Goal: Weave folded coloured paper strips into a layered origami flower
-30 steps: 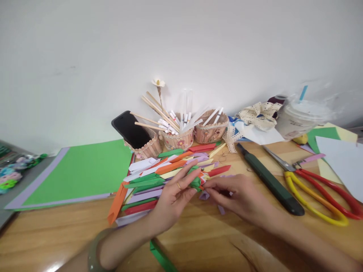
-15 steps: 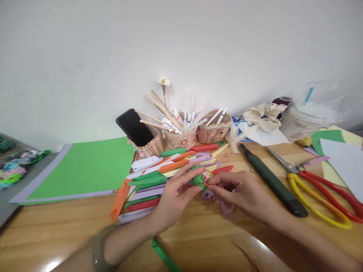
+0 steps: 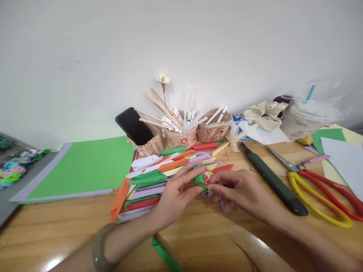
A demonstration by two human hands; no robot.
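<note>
Between my fingertips is a small woven piece of folded paper strips (image 3: 200, 179), mostly green with bits of red, white and orange. My left hand (image 3: 177, 194) closes on its left side, thumb below and fingers above. The thumb and forefinger of my right hand (image 3: 239, 189) pinch its right edge; the fingers hide part of it. Under and behind my hands lie many folded paper strips (image 3: 146, 192) in green, orange, purple, red, white and yellow. A crumpled purple strip (image 3: 227, 205) lies below my right hand. One green strip (image 3: 166, 255) rests near the front edge.
Green paper sheets (image 3: 87, 166) lie at left. Behind the strips stand decorated holders with a phone (image 3: 134, 126), sticks and pens. At right are a dark green cutter (image 3: 273, 177), scissors (image 3: 320, 198) with yellow and red handles, lace ribbon (image 3: 263, 115) and a lidded cup (image 3: 306, 117).
The green part of the woven piece has turned slightly between my fingers, and less of its pale and red side shows. Both hands keep nearly the same place.
</note>
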